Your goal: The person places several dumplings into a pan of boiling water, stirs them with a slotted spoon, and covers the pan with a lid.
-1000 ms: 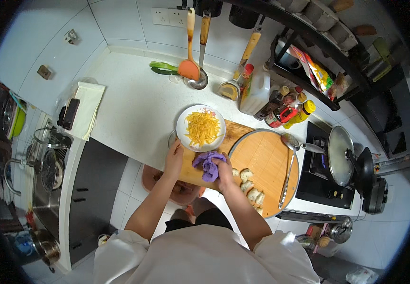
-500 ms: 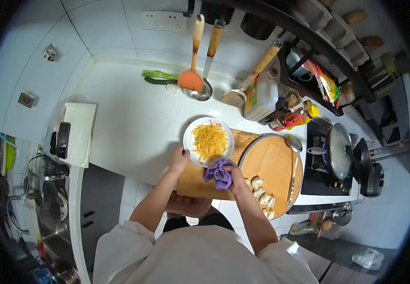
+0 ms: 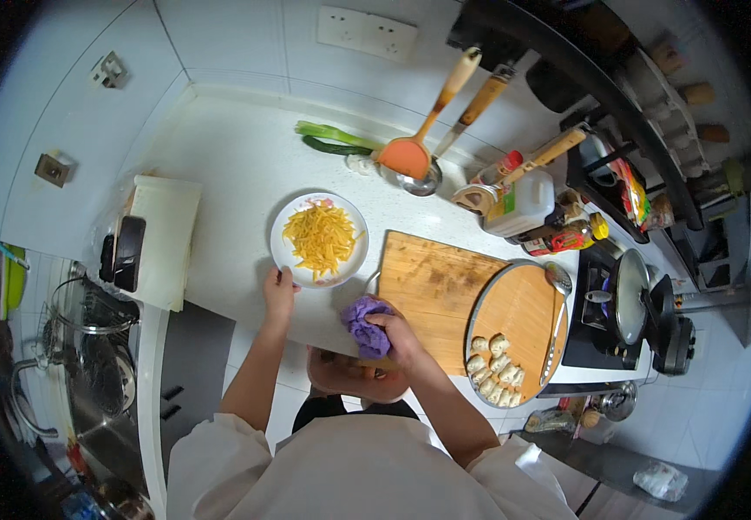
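Observation:
A white plate (image 3: 354, 263) with a faint pink pattern holds a heap of yellow shreds (image 3: 319, 238), like cut potato. My left hand (image 3: 280, 297) grips its near left rim, thumb on the edge. The plate is over the white counter (image 3: 228, 208), left of the rectangular wooden cutting board (image 3: 432, 277). In my right hand (image 3: 399, 336) is a bunched purple cloth (image 3: 364, 325), held near the counter's front edge and the board's left side. Whether the plate touches the counter I cannot tell.
A round board (image 3: 514, 303) bears pale lumps (image 3: 497, 368) and a long slotted spoon (image 3: 558, 325). Behind stand an orange spatula (image 3: 406, 158), a ladle, a green vegetable (image 3: 336, 134) and bottles. A lidded pan (image 3: 631, 295) sits on the stove. Below the counter edge is a brownish bin (image 3: 367, 386).
The plate has moved left off the cutting board, with my left hand on its rim. My right hand has shifted left with the purple cloth. The view has turned slightly.

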Tool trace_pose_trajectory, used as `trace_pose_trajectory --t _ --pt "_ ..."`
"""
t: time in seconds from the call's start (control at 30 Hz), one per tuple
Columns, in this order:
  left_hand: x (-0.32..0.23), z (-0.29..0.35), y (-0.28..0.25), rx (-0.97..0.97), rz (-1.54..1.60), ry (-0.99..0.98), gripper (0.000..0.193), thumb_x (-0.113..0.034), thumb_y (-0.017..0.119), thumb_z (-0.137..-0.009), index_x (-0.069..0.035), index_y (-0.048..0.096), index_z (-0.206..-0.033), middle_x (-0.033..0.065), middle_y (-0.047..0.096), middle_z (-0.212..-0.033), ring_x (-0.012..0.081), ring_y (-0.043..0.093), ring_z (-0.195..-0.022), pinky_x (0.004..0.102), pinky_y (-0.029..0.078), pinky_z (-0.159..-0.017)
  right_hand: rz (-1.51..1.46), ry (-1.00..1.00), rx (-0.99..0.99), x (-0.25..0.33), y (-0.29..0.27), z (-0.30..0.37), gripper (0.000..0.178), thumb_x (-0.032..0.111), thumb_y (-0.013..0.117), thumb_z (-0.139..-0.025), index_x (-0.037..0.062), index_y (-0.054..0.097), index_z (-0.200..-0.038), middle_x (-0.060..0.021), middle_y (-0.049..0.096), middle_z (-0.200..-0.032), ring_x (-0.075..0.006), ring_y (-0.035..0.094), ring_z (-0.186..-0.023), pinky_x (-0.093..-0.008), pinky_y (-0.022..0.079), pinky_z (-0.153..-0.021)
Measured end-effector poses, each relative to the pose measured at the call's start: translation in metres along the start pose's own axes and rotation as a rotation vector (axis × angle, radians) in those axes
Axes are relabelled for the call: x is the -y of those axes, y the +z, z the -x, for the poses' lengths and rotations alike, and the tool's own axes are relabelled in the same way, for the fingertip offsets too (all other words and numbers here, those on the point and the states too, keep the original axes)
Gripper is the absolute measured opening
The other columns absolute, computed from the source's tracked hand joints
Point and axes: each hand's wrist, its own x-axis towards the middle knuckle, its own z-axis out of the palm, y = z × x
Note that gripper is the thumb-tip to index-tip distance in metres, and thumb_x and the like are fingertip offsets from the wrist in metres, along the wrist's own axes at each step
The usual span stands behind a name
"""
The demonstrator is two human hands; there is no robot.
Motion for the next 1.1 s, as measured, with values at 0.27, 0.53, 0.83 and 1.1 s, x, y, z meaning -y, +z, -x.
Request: trace_pose_trajectory --t 0.27,0.53,0.83,1.1 --pt "0.002 -0.036 -0.04 -0.02 -0.039 0.038 0.025 -0.018 0.052 -0.096 0.004 0.06 -0.104 0.008 0.063 -0.084 0.0134 0.061 -0.069 0.0256 0.052 -0.057 0.133 0.1 0.037 -0.022 0.043 -0.011 0.05 0.003 0.056 -0.086 0.0088 0.049 -0.135 -0.0117 0.06 -0.118 -0.0235 0.061 -0.104 -0.0365 0.051 -0.09" --pt "-0.01 -0.019 -0.037 -0.112 0.027 -0.043 0.023 -0.022 0.055 -0.097 -0.003 0.059 -0.109 0.003 0.058 -0.092 0.0092 0.055 -0.077 0.0239 0.048 -0.063 0.11 0.086 -0.003 -0.05 0.033 0.009 0.048 0.001 0.057 -0.083 0.0038 0.051 -0.131 -0.0105 0.061 -0.114 -0.0212 0.06 -0.101 -0.0321 0.049 -0.091" --pt "0.001 0.1 0.041 0.627 -0.322 0.428 0.022 -0.001 0.057 -0.09 -0.006 0.063 -0.11 0.0084 0.061 -0.103 0.0204 0.061 -0.087 0.0313 0.051 -0.074 0.208 -0.02 -0.158 -0.041 -0.01 0.063 0.041 0.002 0.06 -0.077 0.0007 0.059 -0.118 -0.0098 0.063 -0.105 -0.02 0.061 -0.094 -0.0311 0.049 -0.086" --pt "0.003 0.108 0.09 0.703 -0.776 0.921 0.022 -0.003 0.064 -0.079 -0.008 0.063 -0.101 0.0109 0.059 -0.098 0.0326 0.059 -0.092 0.0383 0.048 -0.079 0.269 -0.081 -0.212 -0.015 -0.039 0.081 0.039 0.005 0.059 -0.076 -0.001 0.059 -0.114 -0.0098 0.063 -0.102 -0.0199 0.06 -0.091 -0.0305 0.049 -0.083"
